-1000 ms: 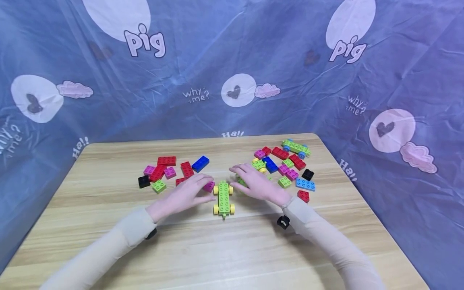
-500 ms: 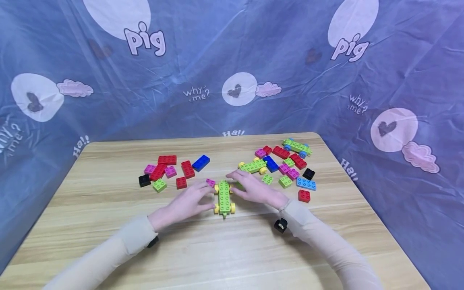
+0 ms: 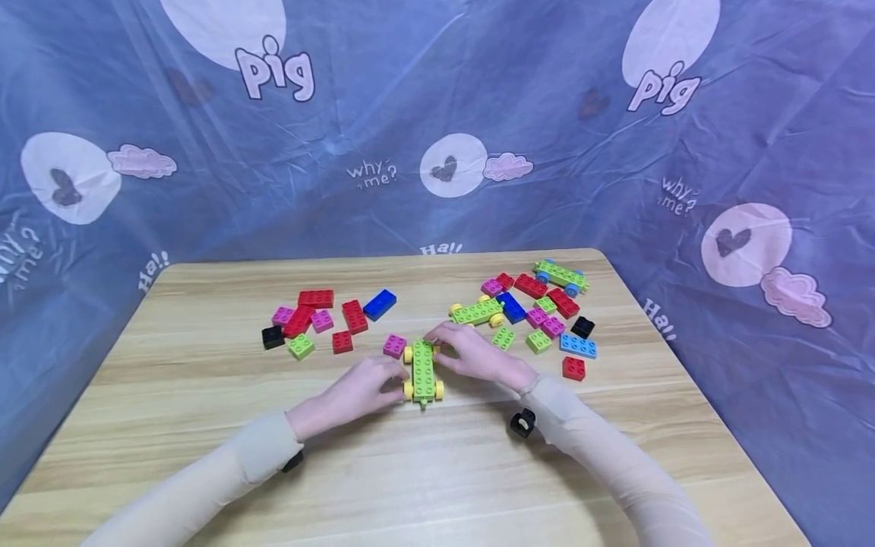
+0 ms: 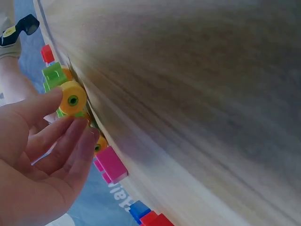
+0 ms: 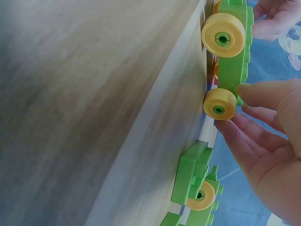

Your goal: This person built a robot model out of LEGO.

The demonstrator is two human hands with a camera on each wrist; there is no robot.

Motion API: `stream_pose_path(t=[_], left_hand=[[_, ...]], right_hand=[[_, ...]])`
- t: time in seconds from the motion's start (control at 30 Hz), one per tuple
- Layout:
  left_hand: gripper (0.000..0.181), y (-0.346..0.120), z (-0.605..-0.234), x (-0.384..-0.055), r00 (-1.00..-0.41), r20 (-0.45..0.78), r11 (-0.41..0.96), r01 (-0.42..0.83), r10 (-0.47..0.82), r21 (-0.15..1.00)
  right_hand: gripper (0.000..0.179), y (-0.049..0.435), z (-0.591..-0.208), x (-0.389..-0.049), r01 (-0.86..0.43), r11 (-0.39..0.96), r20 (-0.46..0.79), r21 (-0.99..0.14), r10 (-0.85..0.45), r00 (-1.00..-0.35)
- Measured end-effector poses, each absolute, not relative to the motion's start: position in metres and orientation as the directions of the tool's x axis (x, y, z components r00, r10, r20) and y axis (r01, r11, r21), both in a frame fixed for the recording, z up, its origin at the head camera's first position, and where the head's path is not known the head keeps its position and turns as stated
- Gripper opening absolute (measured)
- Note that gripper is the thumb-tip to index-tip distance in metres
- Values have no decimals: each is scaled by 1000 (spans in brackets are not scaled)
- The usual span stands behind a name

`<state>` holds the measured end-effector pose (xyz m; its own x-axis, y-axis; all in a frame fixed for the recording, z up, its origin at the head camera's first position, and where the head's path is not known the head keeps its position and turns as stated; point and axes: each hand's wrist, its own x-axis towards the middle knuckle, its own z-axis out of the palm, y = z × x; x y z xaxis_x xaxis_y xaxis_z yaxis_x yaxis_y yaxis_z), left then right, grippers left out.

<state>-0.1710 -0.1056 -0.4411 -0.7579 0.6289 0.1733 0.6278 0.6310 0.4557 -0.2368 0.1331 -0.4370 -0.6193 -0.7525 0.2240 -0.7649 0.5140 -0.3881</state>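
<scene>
A green toy car base [image 3: 423, 372] with yellow wheels lies lengthwise between both hands on the wooden table. My left hand [image 3: 358, 390] holds its left side; in the left wrist view the thumb and fingertips meet a yellow wheel [image 4: 73, 98]. At the far right corner, my right hand [image 3: 475, 354] holds the base, thumb by the studs and fingertips at the far wheel [image 5: 219, 104]. A magenta brick [image 3: 394, 346] sits just beyond the left fingers. Behind the right hand stands a second green base [image 3: 476, 312] with yellow wheels.
Left of centre lie red bricks [image 3: 316, 298], a blue brick [image 3: 380, 305], a black brick [image 3: 273, 336] and a green brick [image 3: 301, 346]. Several more bricks spread at right, including a light blue one [image 3: 578, 346]. A green base with blue wheels [image 3: 560, 275] stands far right.
Both hands have closed in on the green car base. The left hand came nearer and to the right, uncovering the magenta and red bricks; the right hand drew back from the second base.
</scene>
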Motion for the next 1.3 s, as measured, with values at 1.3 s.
stream_pose_path(t=[1.3], left_hand=[[31, -126, -431, -208, -880, 183, 689, 460, 439, 559]], right_hand=[[30, 136, -439, -247, -670, 559, 130, -489, -713, -689]])
